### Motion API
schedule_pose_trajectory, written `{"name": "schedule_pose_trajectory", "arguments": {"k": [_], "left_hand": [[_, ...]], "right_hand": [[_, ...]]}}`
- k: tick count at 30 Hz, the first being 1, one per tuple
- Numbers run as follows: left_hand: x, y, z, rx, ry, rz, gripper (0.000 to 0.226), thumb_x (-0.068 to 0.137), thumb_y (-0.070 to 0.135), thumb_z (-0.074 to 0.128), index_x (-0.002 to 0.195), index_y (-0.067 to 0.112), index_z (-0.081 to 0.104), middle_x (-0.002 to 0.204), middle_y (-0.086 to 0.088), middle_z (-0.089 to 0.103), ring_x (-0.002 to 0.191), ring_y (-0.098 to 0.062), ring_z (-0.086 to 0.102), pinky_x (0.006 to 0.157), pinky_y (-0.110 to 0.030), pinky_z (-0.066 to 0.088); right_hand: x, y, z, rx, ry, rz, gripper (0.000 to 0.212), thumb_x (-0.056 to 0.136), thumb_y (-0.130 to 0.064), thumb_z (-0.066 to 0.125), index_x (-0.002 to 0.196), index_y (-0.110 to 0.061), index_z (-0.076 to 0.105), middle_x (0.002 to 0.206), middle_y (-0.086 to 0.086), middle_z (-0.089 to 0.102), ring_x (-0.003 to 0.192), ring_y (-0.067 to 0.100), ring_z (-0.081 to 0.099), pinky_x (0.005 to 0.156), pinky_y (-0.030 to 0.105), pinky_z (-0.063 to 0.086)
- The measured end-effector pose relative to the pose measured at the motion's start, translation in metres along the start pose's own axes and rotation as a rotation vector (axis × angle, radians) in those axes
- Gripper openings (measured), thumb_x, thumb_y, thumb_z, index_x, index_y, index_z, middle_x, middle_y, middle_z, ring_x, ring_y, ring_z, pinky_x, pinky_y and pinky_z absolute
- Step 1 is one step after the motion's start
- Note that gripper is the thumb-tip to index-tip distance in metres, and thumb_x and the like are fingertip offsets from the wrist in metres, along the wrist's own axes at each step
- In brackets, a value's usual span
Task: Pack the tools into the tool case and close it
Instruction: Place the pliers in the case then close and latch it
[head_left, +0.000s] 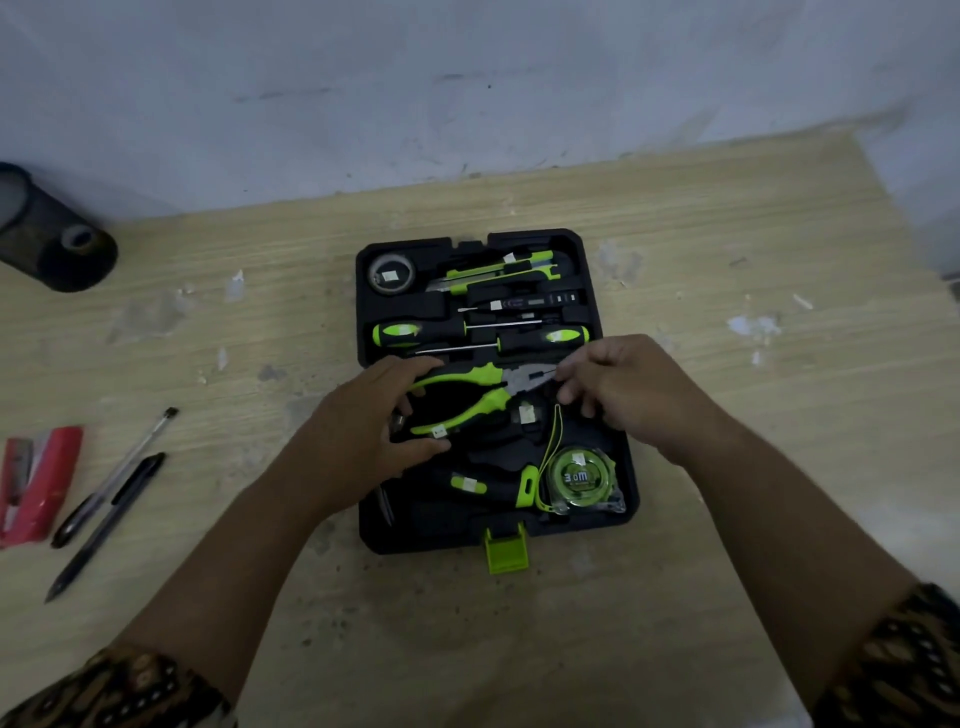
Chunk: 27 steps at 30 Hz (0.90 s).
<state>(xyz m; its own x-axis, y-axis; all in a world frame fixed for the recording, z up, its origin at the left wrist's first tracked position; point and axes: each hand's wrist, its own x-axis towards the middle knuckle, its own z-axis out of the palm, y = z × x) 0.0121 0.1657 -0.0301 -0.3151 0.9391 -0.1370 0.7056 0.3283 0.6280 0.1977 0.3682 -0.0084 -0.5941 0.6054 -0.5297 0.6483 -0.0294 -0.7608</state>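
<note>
Two hands hold the green-handled pliers (485, 387) over the open tool case (431, 532), which lies directly beneath them. The left hand (363, 421) grips the spread handles with fingers and thumb curled round them, and the right hand (628, 387) pinches the steel nose. Just beyond the knuckles two screwdrivers (415, 331) lie seated in the case, and a tape measure (576, 477) sits below the right wrist.

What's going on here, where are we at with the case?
A person is seating the pliers in the open tool case: the left hand grips the handles, and the right hand has its fingertips at the nose. The tape roll, utility knife, two screwdrivers and tape measure already sit in their slots. The case is not yet closed.
</note>
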Motion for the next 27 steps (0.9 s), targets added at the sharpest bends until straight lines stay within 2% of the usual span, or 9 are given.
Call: {"name": "schedule_pose_trajectory", "arguments": {"k": [2, 5, 7, 9, 12, 15, 18, 22, 27], "left_hand": [[-0.004, -0.003, -0.001, -0.006, 0.007, -0.001, 0.076, 0.078, 0.045, 0.075, 0.143, 0.032, 0.039, 0.108, 0.009, 0.053, 0.090, -0.006, 0.055, 0.078, -0.032, 0.051], [-0.007, -0.006, -0.004, -0.026, 0.032, -0.006, 0.076, 0.077, 0.042, 0.076, 0.143, 0.030, 0.040, 0.112, 0.012, 0.052, 0.094, -0.004, 0.055, 0.078, -0.026, 0.050], [-0.007, -0.008, -0.005, -0.034, 0.032, -0.010, 0.076, 0.077, 0.042, 0.076, 0.143, 0.030, 0.040, 0.112, 0.015, 0.050, 0.097, -0.001, 0.054, 0.079, -0.019, 0.046], [-0.006, -0.008, -0.007, -0.032, 0.022, 0.001, 0.076, 0.077, 0.042, 0.076, 0.143, 0.030, 0.040, 0.111, 0.016, 0.050, 0.099, -0.001, 0.053, 0.081, -0.017, 0.044], [-0.004, -0.006, -0.008, -0.045, -0.008, 0.001, 0.075, 0.077, 0.040, 0.078, 0.142, 0.031, 0.041, 0.109, 0.016, 0.050, 0.100, -0.003, 0.054, 0.082, -0.022, 0.046], [-0.001, -0.002, -0.004, -0.049, -0.029, 0.012, 0.074, 0.077, 0.039, 0.078, 0.142, 0.032, 0.041, 0.108, 0.018, 0.049, 0.097, -0.004, 0.053, 0.078, -0.023, 0.046], [0.002, 0.003, 0.005, -0.017, -0.052, 0.026, 0.074, 0.079, 0.041, 0.076, 0.142, 0.034, 0.039, 0.117, 0.017, 0.048, 0.101, -0.004, 0.050, 0.079, -0.020, 0.040], [0.004, 0.006, 0.015, 0.062, -0.055, 0.057, 0.075, 0.079, 0.048, 0.074, 0.143, 0.034, 0.037, 0.127, 0.014, 0.050, 0.109, -0.006, 0.047, 0.091, -0.027, 0.038], [0.010, 0.008, 0.018, 0.171, -0.064, 0.088, 0.077, 0.081, 0.052, 0.069, 0.146, 0.033, 0.033, 0.135, 0.011, 0.047, 0.120, -0.012, 0.040, 0.098, -0.029, 0.033]], "right_hand": [[-0.003, 0.000, -0.001, -0.279, 0.000, -0.077, 0.022, 0.095, -0.014, 0.052, 0.090, -0.017, 0.074, 0.073, -0.002, 0.067, 0.044, -0.001, 0.049, 0.042, 0.010, 0.034], [-0.007, -0.001, 0.001, -0.458, -0.108, -0.167, 0.022, 0.091, -0.013, 0.059, 0.106, -0.022, 0.072, 0.073, -0.014, 0.055, 0.052, -0.001, 0.049, 0.044, 0.006, 0.036], [-0.007, -0.001, 0.004, -0.574, -0.212, -0.202, 0.030, 0.089, -0.011, 0.060, 0.113, -0.027, 0.069, 0.074, -0.017, 0.049, 0.055, 0.002, 0.049, 0.047, 0.008, 0.037], [-0.006, 0.001, 0.004, -0.657, -0.234, -0.214, 0.028, 0.088, -0.011, 0.063, 0.110, -0.026, 0.070, 0.073, -0.020, 0.044, 0.058, 0.005, 0.050, 0.056, 0.021, 0.042], [-0.005, 0.003, -0.001, -0.693, -0.178, -0.249, 0.011, 0.083, -0.013, 0.069, 0.089, -0.021, 0.074, 0.070, -0.017, 0.051, 0.062, 0.003, 0.052, 0.059, 0.024, 0.044], [-0.006, 0.005, -0.007, -0.699, -0.145, -0.261, 0.011, 0.080, -0.011, 0.070, 0.075, -0.019, 0.074, 0.067, -0.011, 0.062, 0.063, 0.006, 0.059, 0.062, 0.027, 0.051], [-0.009, 0.010, -0.013, -0.738, -0.144, -0.254, 0.011, 0.080, -0.011, 0.069, 0.073, -0.017, 0.076, 0.073, -0.003, 0.071, 0.067, 0.008, 0.063, 0.064, 0.027, 0.051], [-0.011, 0.015, -0.014, -0.783, -0.136, -0.274, 0.010, 0.082, -0.013, 0.068, 0.077, -0.012, 0.076, 0.081, 0.002, 0.071, 0.074, 0.013, 0.063, 0.067, 0.026, 0.049], [-0.012, 0.013, -0.014, -0.763, -0.148, -0.241, 0.013, 0.085, -0.015, 0.067, 0.078, -0.009, 0.075, 0.082, 0.004, 0.072, 0.076, 0.015, 0.065, 0.068, 0.026, 0.050]]}}
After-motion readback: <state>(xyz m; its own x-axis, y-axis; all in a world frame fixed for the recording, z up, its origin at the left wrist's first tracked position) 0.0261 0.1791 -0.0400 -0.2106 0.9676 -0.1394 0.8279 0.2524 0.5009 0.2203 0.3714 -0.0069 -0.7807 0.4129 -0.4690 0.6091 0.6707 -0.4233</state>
